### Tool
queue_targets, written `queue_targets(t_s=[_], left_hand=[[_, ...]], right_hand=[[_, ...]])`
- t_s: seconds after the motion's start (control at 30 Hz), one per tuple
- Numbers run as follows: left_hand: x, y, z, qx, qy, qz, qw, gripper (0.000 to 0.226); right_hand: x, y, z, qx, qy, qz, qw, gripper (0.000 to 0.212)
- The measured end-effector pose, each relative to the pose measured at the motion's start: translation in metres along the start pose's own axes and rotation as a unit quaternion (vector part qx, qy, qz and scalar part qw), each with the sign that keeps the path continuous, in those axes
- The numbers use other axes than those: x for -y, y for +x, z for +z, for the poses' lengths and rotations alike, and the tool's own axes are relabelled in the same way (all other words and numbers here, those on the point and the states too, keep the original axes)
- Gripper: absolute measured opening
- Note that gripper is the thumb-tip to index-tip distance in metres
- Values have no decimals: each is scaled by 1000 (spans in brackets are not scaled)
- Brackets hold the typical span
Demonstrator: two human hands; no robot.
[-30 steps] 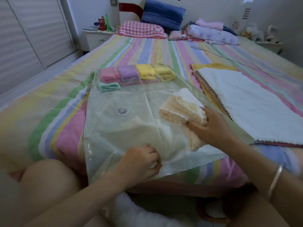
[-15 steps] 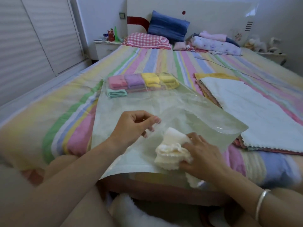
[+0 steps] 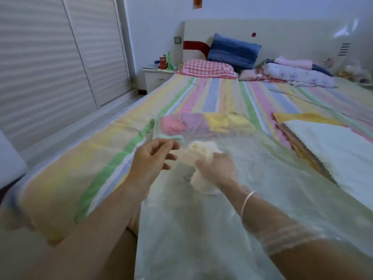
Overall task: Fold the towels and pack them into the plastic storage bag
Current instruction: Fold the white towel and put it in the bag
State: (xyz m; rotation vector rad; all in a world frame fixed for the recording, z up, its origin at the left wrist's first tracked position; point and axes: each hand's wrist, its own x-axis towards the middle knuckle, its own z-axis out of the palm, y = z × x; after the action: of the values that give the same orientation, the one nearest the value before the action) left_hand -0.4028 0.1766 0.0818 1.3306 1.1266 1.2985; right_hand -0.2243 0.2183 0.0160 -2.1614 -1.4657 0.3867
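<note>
Bedroom, dim bluish light. Pale wall (image 3: pixel 153 21) behind a cream headboard (image 3: pixel 292 35) with a red band. White slatted doors (image 3: pixel 50 61) run along the left. White nightstand (image 3: pixel 156 78) stands by the far left corner of the bed (image 3: pixel 218 91), which has a pastel-striped sheet. Light floor (image 3: pixel 115 104) lies between bed and doors.

A home bedroom: striped bed (image 3: pixel 212 93), pillows (image 3: pixel 234 51), nightstand (image 3: pixel 157 76).

Cream towel (image 3: pixel 202 148) inside bag (image 3: pixel 201 229) (clear plastic)
</note>
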Motion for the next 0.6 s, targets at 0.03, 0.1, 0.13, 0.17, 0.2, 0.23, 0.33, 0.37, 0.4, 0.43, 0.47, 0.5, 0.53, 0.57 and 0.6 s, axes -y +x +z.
queue_targets(t_s=[0.03,0.1,0.13,0.17,0.2,0.23,0.33,0.37,0.4,0.43,0.47,0.5,0.53,0.57,0.6], left_hand=[[18,18,-15,-63,46,-4,997,13],[54,48,-42,-152,122,-30,980,8],[69,60,-53,-179,141,-42,973,6],[83,71,-61,-194,146,-49,969,6],[96,81,-66,-200,142,-50,968,7],[105,88,-67,-200,132,-47,970,10],[126,101,-60,-184,125,-39,974,16],[130,103,-57,-181,128,-36,974,16],[133,105,-54,-176,133,-38,975,15],[136,107,-53,-168,132,-45,976,18],[139,110,-53,-161,127,-59,977,24],[142,113,-53,-154,121,-78,977,30],[144,116,-53,-147,109,-101,978,34],[145,117,-52,-140,85,-124,979,34],[146,117,-50,-133,57,-148,978,31]], right_hand=[[11,9,7,-12,5,-10,1000,62],[29,30,22,-33,28,-27,999,61],[37,40,28,-25,37,-34,998,61],[47,47,34,-20,39,-44,998,63],[55,55,41,-15,31,-50,998,66],[65,60,45,-12,21,-58,998,69],[79,80,59,-17,31,-57,998,66],[81,88,63,-7,44,-42,998,61],[81,93,69,-2,38,-38,999,54],[84,94,69,9,4,-38,999,52],[83,100,75,21,-12,-33,999,62],[85,103,78,44,-19,-27,999,82],[87,103,78,58,-1,-27,998,102],[86,107,80,77,22,-18,997,113],[82,110,80,94,35,-11,995,111]])
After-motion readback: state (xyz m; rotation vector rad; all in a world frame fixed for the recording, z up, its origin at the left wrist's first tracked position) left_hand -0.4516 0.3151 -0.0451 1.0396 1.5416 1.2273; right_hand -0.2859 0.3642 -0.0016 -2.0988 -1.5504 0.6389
